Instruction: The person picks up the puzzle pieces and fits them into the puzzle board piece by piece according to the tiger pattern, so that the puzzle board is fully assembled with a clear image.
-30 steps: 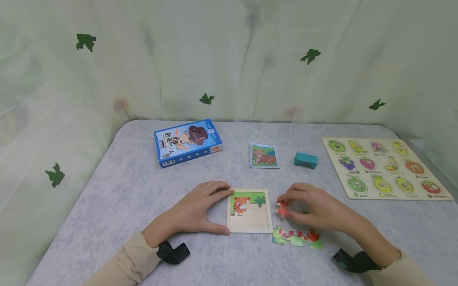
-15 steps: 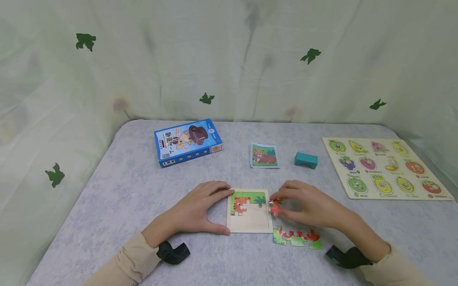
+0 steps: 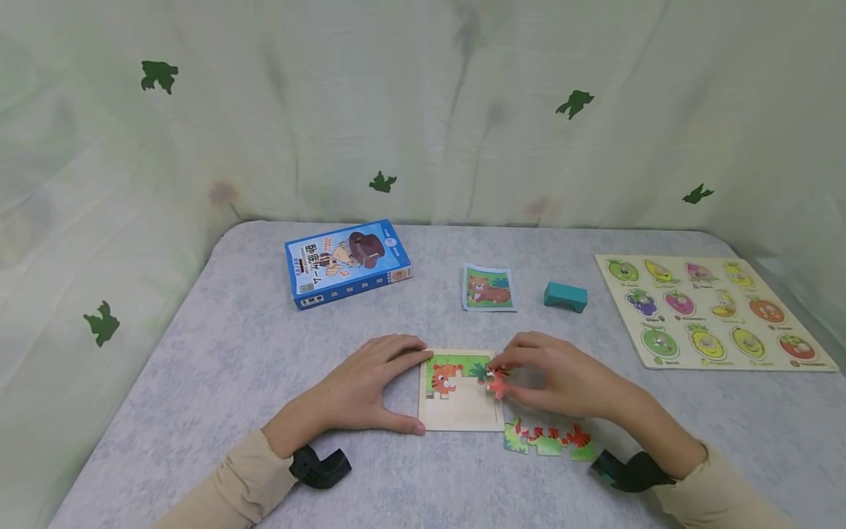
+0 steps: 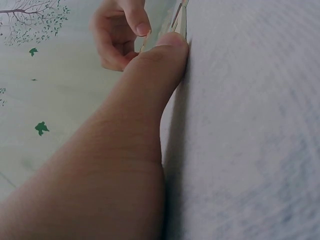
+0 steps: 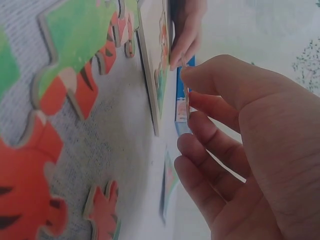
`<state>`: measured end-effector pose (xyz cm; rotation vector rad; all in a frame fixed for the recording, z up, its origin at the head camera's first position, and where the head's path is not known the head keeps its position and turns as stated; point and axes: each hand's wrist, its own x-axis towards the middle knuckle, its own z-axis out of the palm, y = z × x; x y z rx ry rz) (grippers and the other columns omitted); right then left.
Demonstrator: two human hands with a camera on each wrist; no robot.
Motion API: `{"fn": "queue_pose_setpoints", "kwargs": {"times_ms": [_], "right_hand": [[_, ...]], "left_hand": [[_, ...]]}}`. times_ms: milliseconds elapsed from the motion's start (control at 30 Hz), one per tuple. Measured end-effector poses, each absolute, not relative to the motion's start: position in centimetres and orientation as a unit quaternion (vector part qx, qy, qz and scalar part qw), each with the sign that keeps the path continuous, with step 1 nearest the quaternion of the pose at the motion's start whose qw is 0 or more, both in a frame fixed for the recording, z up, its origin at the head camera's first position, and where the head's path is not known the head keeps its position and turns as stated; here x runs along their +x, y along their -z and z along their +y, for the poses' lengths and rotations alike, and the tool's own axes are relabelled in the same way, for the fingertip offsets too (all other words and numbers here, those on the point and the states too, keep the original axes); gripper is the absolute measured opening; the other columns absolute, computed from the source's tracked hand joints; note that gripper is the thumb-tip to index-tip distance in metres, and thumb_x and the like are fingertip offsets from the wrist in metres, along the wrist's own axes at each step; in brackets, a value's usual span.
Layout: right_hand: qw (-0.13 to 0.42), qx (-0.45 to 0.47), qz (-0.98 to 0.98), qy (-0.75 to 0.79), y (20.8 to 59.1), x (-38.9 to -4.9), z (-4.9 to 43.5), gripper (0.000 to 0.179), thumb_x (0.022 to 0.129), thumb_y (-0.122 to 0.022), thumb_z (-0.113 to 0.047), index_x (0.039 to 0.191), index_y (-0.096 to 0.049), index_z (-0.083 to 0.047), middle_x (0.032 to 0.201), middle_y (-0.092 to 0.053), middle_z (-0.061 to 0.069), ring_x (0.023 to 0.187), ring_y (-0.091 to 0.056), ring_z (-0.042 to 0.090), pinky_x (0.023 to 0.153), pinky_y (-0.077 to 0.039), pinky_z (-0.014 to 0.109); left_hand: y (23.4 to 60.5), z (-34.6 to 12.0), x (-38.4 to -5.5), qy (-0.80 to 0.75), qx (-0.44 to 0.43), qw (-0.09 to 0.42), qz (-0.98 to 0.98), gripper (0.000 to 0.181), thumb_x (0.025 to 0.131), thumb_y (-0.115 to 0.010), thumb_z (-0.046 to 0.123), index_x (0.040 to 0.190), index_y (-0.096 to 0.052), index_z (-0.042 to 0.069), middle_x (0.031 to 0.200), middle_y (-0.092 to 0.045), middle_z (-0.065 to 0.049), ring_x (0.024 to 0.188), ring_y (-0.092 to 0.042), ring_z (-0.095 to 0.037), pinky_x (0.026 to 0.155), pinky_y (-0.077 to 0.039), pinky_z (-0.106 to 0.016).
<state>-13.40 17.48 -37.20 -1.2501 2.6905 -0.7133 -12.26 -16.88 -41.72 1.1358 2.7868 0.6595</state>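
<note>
My right hand [image 3: 562,378] pinches a red tiger puzzle piece [image 3: 497,383] between thumb and fingers, over the right edge of a square wooden puzzle board [image 3: 463,411]. In the right wrist view the piece [image 5: 187,92] is edge-on, apart from the board. A tiger face and green strip [image 3: 441,378] lie fitted in the board's upper part. My left hand [image 3: 370,386] rests at the board's left side, index finger touching the upper left corner and thumb the lower left. Several loose pieces [image 3: 547,444] lie below right. Another red piece [image 5: 104,212] lies near my right hand.
A picture card [image 3: 488,288] lies behind the board, with a teal block [image 3: 565,296] to its right. A blue card-game box [image 3: 349,263] sits at back left. The fruit puzzle board [image 3: 714,312] occupies the right side.
My right hand has moved left with the pinched puzzle piece, from beside the board to over its right edge. My left hand and the board have stayed in place.
</note>
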Motion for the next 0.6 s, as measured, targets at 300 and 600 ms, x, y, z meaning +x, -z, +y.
{"fn": "queue_pose_setpoints", "kwargs": {"times_ms": [300,600], "right_hand": [[0.058,-0.412,0.877,0.239,37.1,-13.5,16.5,0.029,0.095,-0.076,-0.032,0.123,-0.074,-0.027,0.111,-0.065,-0.018,0.1,-0.06,0.005,0.086,-0.057,0.029],[0.068,-0.411,0.879,0.23,37.1,-13.7,15.4,0.031,0.094,-0.076,-0.032,0.125,-0.074,-0.026,0.11,-0.064,-0.018,0.099,-0.059,0.006,0.087,-0.056,0.029]], "left_hand": [[41.7,-17.0,-12.2,-0.215,0.366,0.033,0.905,0.102,0.078,-0.063,0.085,0.157,-0.045,0.024,0.157,-0.042,0.007,0.147,-0.036,-0.014,0.122,-0.033,-0.046],[41.7,-17.0,-12.3,-0.215,0.368,0.032,0.904,0.102,0.078,-0.063,0.085,0.157,-0.044,0.024,0.157,-0.042,0.007,0.147,-0.036,-0.014,0.122,-0.032,-0.047]]}}
